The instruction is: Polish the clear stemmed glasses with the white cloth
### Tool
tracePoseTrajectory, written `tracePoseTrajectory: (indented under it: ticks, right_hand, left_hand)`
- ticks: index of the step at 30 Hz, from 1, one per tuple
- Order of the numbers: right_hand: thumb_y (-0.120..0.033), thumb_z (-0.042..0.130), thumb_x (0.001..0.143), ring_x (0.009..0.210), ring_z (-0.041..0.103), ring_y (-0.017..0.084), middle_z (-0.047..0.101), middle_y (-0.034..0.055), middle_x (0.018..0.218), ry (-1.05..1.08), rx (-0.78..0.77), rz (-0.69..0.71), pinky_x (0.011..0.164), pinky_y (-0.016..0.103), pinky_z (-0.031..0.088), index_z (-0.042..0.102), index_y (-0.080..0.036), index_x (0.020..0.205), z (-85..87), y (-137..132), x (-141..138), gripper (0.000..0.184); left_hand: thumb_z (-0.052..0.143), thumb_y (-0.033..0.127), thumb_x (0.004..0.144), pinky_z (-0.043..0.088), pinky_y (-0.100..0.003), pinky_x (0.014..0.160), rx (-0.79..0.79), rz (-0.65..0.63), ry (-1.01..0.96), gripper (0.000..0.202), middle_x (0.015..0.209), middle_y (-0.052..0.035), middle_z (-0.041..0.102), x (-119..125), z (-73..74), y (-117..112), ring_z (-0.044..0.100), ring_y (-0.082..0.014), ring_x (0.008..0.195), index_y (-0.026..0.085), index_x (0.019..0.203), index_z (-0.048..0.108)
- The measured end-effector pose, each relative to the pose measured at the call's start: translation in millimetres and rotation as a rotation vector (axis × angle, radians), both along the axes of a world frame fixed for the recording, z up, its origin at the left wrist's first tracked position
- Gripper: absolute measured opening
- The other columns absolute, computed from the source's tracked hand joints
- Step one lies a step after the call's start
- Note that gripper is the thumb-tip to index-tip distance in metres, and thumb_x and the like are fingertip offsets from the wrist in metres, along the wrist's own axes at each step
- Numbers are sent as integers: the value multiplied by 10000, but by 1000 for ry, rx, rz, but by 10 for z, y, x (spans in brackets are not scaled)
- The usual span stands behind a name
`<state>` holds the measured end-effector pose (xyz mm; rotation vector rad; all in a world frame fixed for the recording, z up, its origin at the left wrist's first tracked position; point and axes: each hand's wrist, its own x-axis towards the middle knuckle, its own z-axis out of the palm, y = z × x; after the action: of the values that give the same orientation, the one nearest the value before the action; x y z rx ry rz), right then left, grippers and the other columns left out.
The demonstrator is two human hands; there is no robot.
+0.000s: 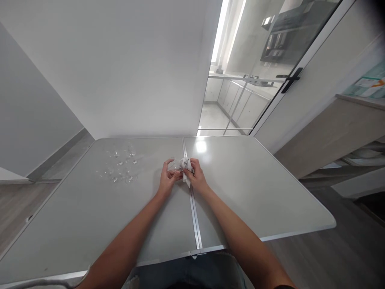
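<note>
Over the middle of the table, my left hand (166,178) is curled round a small clear glass (174,166), fingers along its sides. My right hand (196,176) grips a white cloth (185,163) with dark marks, pressed against the glass's right end. Part of the cloth hangs below my fingers. The glass lies roughly sideways between both hands; its right end is hidden by the cloth. To the left, several clear glasses (120,162) are grouped on the table, their outlines faint.
The pale folding table (255,192) has a metal seam (194,212) down its middle and a metal rim. A white wall (144,80) adjoins its far edge. Behind, at right, is a glass door (240,96) with a black handle (290,79). Wooden shelving (333,132) stands far right.
</note>
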<state>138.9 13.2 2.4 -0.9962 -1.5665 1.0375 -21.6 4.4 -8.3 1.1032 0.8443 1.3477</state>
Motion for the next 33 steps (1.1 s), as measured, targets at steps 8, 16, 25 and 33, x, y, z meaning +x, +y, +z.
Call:
tracePoseTrajectory:
  ticks: [8,16,25,33]
  right_hand:
    - [-475,452,976,777,505,164,534,16,876,-108,105,95,748,291,448,520,-240,954,27,8,45,245]
    - [-324,609,878,992,579,226,620,89,1072,-304,256,89,887,357,472,535,-209,1129,-37,-9,-22,286]
    - [-291,609,841,876,602,216,672,61,1009,-206,108,47,835,345,461,566,-192,1192,-40,-6,-67,367]
    - [-515,727,775,731,601,190,660,58,829,260,-436,359,670,299,467,658,-166,991,85,-21,25,417]
  left_hand:
    - [819,385,737,507,-276,886,71,159,-34,501,1041,-61,655,-48,-12,115,643,-171,961,194,1162,637]
    - [801,427,755,500,-295,917,-29,163,-212,462,1208,-94,650,-58,-62,138,645,-185,1027,196,1136,680]
    - [790,470,764,496,-336,933,-6,31,-221,534,1182,-122,676,-72,-65,130,638,-238,1087,183,1201,678]
    - [732,577,777,497,-414,951,10,-11,-207,558,1263,-158,674,-58,22,94,635,-304,1143,179,1167,690]
